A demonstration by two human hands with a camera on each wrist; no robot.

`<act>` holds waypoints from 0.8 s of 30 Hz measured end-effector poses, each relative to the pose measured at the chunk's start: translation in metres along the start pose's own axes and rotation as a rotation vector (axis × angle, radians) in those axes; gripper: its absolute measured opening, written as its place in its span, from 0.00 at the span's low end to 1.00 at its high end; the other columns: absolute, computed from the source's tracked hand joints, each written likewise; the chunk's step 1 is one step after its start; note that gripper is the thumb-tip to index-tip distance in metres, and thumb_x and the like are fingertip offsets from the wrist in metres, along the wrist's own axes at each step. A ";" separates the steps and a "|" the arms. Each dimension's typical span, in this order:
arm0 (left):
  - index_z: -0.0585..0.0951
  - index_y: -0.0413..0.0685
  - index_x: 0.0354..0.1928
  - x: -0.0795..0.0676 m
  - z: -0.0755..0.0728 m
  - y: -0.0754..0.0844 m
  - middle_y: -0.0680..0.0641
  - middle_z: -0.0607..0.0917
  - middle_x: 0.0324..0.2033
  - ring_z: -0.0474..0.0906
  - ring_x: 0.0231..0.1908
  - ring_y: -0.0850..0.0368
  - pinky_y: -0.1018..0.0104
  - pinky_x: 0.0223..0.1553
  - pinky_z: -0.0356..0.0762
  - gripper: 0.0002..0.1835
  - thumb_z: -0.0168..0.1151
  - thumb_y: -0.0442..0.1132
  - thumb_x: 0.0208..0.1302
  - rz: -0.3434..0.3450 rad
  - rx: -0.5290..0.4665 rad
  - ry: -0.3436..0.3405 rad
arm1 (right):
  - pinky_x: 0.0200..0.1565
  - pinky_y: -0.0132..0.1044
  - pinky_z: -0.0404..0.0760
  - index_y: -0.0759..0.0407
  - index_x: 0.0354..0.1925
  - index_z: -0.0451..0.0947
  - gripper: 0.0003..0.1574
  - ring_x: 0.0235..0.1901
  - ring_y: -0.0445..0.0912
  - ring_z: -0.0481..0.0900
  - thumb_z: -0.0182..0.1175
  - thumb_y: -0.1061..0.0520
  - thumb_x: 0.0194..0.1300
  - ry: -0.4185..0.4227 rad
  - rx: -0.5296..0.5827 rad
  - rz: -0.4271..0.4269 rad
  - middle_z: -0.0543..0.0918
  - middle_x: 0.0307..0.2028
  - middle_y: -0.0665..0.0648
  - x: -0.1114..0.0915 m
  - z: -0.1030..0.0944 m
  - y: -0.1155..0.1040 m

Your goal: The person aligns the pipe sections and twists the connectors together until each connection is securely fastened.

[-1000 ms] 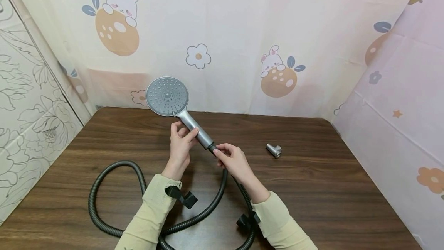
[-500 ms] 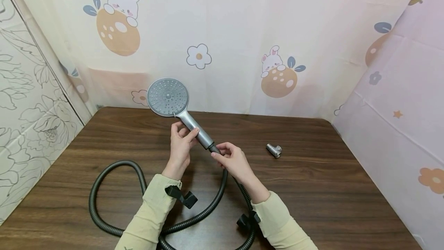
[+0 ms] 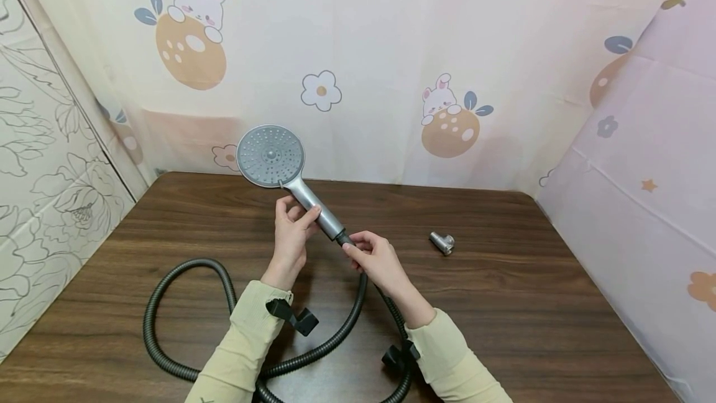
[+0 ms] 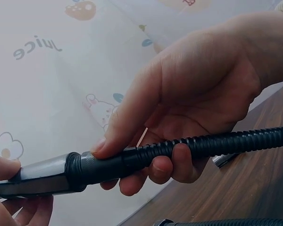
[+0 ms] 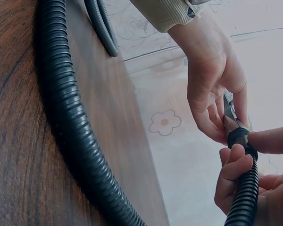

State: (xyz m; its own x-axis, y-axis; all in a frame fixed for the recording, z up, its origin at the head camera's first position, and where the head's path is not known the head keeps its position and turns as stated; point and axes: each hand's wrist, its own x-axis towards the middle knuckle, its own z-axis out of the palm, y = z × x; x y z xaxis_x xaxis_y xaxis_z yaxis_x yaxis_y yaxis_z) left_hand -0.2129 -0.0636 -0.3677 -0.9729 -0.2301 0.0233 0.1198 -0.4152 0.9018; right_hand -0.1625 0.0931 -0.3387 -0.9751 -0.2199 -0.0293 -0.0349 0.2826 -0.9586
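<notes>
A silver-grey shower head (image 3: 271, 155) is held tilted above the table, its nozzle face toward the head camera. My left hand (image 3: 292, 238) grips its handle (image 3: 321, 215) between thumb and fingers. At the handle's lower end, my right hand (image 3: 376, 261) pinches the dark connector (image 4: 104, 168) of a black ribbed shower hose (image 3: 347, 328). In the left wrist view the thumb lies on the connector and the fingers curl beneath the hose. Threads (image 4: 74, 165) show between handle and connector there. From my right hand, the hose drops to the table and loops under both forearms.
A small chrome T-shaped fitting (image 3: 442, 242) lies on the wooden table (image 3: 503, 303), right of my hands. One hose loop (image 3: 150, 322) spreads to the left. Patterned curtains (image 3: 369, 30) hang behind the table and along its sides.
My right thumb has shifted slightly back and then forward again along the hose connector. The left hand and shower head stay almost still.
</notes>
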 end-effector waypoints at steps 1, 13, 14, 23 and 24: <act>0.62 0.45 0.50 0.000 0.000 0.000 0.46 0.76 0.37 0.78 0.27 0.61 0.67 0.33 0.77 0.21 0.58 0.26 0.58 0.003 -0.001 0.001 | 0.28 0.31 0.75 0.73 0.46 0.71 0.16 0.22 0.42 0.73 0.56 0.63 0.62 -0.002 0.004 -0.002 0.80 0.29 0.60 0.001 0.000 0.001; 0.61 0.45 0.51 -0.001 0.001 0.001 0.45 0.76 0.38 0.78 0.31 0.60 0.67 0.34 0.76 0.22 0.58 0.26 0.57 0.033 0.008 -0.008 | 0.28 0.36 0.76 0.70 0.45 0.73 0.16 0.21 0.41 0.73 0.54 0.57 0.65 -0.019 0.032 -0.042 0.81 0.32 0.69 0.017 0.001 0.032; 0.61 0.44 0.51 -0.001 0.001 0.001 0.45 0.76 0.38 0.78 0.31 0.60 0.67 0.34 0.76 0.22 0.58 0.26 0.57 0.033 0.009 -0.009 | 0.27 0.35 0.76 0.70 0.45 0.73 0.17 0.21 0.41 0.73 0.54 0.57 0.65 -0.020 0.032 -0.042 0.81 0.32 0.69 0.017 0.002 0.032; 0.61 0.46 0.51 -0.003 0.002 0.002 0.44 0.75 0.40 0.77 0.32 0.61 0.64 0.36 0.76 0.22 0.57 0.26 0.58 0.047 0.017 -0.022 | 0.27 0.35 0.76 0.68 0.46 0.73 0.17 0.21 0.41 0.73 0.53 0.56 0.65 -0.030 0.042 -0.028 0.82 0.32 0.66 0.017 0.002 0.032; 0.61 0.46 0.51 -0.003 0.002 0.002 0.44 0.75 0.40 0.77 0.32 0.61 0.64 0.37 0.76 0.22 0.57 0.27 0.58 0.047 0.019 -0.023 | 0.28 0.37 0.76 0.67 0.46 0.73 0.17 0.21 0.42 0.73 0.55 0.56 0.65 -0.024 0.031 -0.025 0.81 0.32 0.66 0.017 0.002 0.032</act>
State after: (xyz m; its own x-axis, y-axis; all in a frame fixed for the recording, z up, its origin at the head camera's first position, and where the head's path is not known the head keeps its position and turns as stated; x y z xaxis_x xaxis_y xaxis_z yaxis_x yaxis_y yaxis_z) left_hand -0.2103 -0.0621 -0.3647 -0.9706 -0.2285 0.0754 0.1617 -0.3873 0.9076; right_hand -0.1793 0.0965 -0.3703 -0.9684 -0.2490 -0.0116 -0.0520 0.2473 -0.9675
